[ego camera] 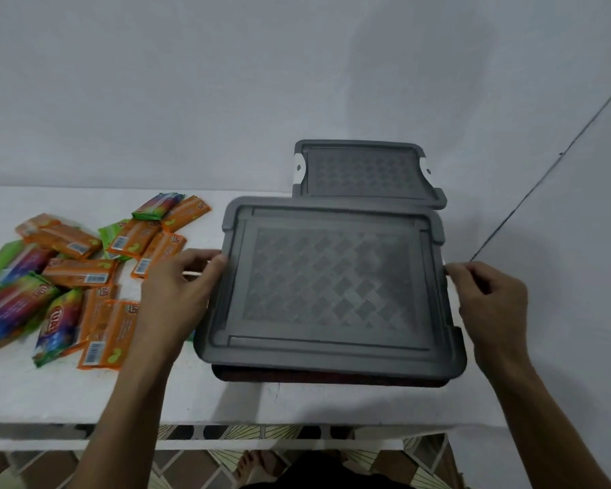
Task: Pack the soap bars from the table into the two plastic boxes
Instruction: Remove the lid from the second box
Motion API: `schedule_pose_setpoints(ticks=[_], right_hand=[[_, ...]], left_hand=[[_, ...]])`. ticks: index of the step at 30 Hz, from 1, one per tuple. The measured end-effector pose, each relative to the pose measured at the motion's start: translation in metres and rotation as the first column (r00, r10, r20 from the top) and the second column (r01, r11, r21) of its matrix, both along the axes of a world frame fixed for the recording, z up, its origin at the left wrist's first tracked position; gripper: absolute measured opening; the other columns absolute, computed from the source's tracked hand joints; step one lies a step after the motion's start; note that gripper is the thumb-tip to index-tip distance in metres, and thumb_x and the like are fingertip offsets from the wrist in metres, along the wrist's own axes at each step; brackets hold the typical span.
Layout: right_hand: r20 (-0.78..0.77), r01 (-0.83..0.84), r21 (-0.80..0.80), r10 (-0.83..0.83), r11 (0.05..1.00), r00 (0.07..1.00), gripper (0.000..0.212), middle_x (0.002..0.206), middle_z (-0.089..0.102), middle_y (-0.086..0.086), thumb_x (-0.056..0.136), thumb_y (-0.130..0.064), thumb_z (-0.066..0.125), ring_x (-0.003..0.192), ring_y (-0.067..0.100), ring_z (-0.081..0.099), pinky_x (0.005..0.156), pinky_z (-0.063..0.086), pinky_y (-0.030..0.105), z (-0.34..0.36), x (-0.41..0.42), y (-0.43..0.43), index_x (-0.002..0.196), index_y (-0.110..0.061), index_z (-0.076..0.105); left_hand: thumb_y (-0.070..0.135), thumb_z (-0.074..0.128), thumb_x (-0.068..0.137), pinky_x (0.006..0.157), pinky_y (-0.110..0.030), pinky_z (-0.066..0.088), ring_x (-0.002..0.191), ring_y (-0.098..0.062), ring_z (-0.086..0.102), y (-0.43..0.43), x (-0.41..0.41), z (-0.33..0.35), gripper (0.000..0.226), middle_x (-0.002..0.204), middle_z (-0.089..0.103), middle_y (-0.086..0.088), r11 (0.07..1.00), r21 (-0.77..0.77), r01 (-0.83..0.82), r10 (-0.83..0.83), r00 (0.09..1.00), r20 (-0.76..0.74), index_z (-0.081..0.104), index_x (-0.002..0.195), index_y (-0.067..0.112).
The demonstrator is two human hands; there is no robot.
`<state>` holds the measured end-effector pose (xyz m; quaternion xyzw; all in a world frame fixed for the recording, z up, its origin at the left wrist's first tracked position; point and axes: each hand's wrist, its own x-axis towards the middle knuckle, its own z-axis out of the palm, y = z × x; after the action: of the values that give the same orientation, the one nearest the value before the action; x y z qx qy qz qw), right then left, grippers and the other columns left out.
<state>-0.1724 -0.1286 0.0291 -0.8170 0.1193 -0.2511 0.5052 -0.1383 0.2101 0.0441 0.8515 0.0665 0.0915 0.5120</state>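
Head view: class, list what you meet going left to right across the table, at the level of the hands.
soap bars → left hand → near box → right hand. The far box is left out: it overlaps the near box.

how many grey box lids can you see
2. The near lid is at the front of the table, gripped by the left hand and right hand at its sides. The far lid is right behind it. Nothing suggests another is hidden.
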Motion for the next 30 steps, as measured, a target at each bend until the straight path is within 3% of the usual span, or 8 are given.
schedule_pose_setpoints(ticks=[3, 7, 10, 13, 18, 22, 26, 30], right_hand=[[0.128, -0.043, 0.172, 0.021, 0.984, 0.992, 0.021, 0.058, 0.060, -0.011, 0.097, -0.011, 0.055, 0.053, 0.009, 0.049, 0.049, 0.042, 0.020, 0.023, 0.009, 0.005, 0.093, -0.023, 0.072], [0.299, -0.106, 0.258, 0.025, 0.960, 0.954, 0.023, 0.070, 0.065, 0.003, 0.100, -0.018, 0.047, 0.060, 0.023, 0.056, 0.049, 0.047, 0.027, 0.057, 0.022, 0.009, 0.099, -0.016, 0.070], [0.317, -0.166, 0.488, 0.003, 0.857, 0.949, 0.028, 0.080, 0.068, 0.013, 0.098, -0.024, 0.046, 0.065, 0.025, 0.058, 0.051, 0.046, 0.027, 0.076, 0.037, 0.009, 0.087, -0.018, 0.071], [0.213, -0.140, 0.587, 0.015, 0.797, 0.977, 0.030, 0.084, 0.070, 0.004, 0.099, -0.030, 0.049, 0.070, 0.015, 0.061, 0.054, 0.046, 0.022, 0.080, 0.055, 0.001, 0.084, -0.013, 0.069], [0.172, -0.241, 0.379, 0.188, 0.893, 0.967, 0.006, 0.071, 0.068, -0.011, 0.094, -0.010, 0.060, 0.065, 0.006, 0.060, 0.059, 0.049, 0.019, 0.071, 0.081, -0.017, 0.096, -0.012, 0.065], [0.083, -0.253, 0.189, 0.242, 0.949, 0.967, 0.026, 0.075, 0.068, -0.006, 0.092, -0.009, 0.062, 0.072, 0.011, 0.061, 0.067, 0.053, 0.033, 0.065, 0.101, -0.028, 0.115, -0.021, 0.062], [0.077, -0.220, 0.040, 0.217, 0.975, 0.973, 0.043, 0.083, 0.068, 0.000, 0.093, -0.009, 0.061, 0.077, 0.009, 0.063, 0.076, 0.054, 0.026, 0.060, 0.120, -0.032, 0.133, -0.019, 0.053], [0.070, -0.154, -0.103, 0.162, 0.983, 0.984, 0.024, 0.079, 0.068, -0.001, 0.095, -0.009, 0.056, 0.067, 0.002, 0.061, 0.066, 0.049, 0.019, 0.054, 0.136, -0.022, 0.116, -0.010, 0.067]], left_hand=[[0.019, 0.065, 0.091, 0.079, -0.028, 0.054, 0.087, -0.010, 0.066, -0.009, 0.007, 0.025, 0.014, 0.095, 0.072, 0.009, 0.987, -0.158, -0.023, 0.051, 0.983, 0.177, 0.072, 0.100, 0.028], [0.018, 0.058, 0.097, 0.076, -0.026, 0.052, 0.076, -0.008, 0.060, -0.018, 0.018, 0.055, 0.015, 0.080, 0.068, 0.006, 0.925, -0.381, 0.010, 0.126, 0.935, 0.332, 0.071, 0.104, 0.015], [0.019, 0.053, 0.098, 0.070, -0.028, 0.047, 0.073, -0.013, 0.057, -0.018, 0.032, 0.066, 0.021, 0.073, 0.066, 0.003, 0.808, -0.576, 0.124, 0.084, 0.944, 0.320, 0.072, 0.088, 0.016], [0.021, 0.052, 0.099, 0.066, -0.026, 0.046, 0.079, -0.015, 0.060, -0.017, 0.050, 0.064, 0.027, 0.085, 0.069, -0.001, 0.754, -0.637, 0.164, 0.007, 0.966, 0.257, 0.075, 0.085, 0.019], [0.017, 0.066, 0.091, 0.075, -0.034, 0.051, 0.082, -0.016, 0.063, -0.009, 0.080, 0.049, 0.020, 0.086, 0.071, -0.005, 0.887, -0.430, 0.168, -0.071, 0.970, 0.231, 0.068, 0.109, 0.008], [0.015, 0.071, 0.088, 0.084, -0.046, 0.054, 0.086, -0.022, 0.067, -0.001, 0.100, 0.044, 0.033, 0.086, 0.069, -0.013, 0.944, -0.250, 0.214, -0.154, 0.959, 0.238, 0.064, 0.120, 0.018], [0.012, 0.072, 0.087, 0.088, -0.034, 0.055, 0.089, -0.021, 0.069, -0.002, 0.122, 0.037, 0.036, 0.090, 0.072, -0.007, 0.977, -0.102, 0.186, -0.155, 0.954, 0.257, 0.063, 0.121, 0.020], [0.011, 0.065, 0.091, 0.071, -0.019, 0.055, 0.071, 0.002, 0.067, -0.012, 0.140, 0.025, 0.027, 0.087, 0.071, -0.001, 0.995, 0.023, 0.099, -0.101, 0.959, 0.264, 0.067, 0.117, 0.016]])
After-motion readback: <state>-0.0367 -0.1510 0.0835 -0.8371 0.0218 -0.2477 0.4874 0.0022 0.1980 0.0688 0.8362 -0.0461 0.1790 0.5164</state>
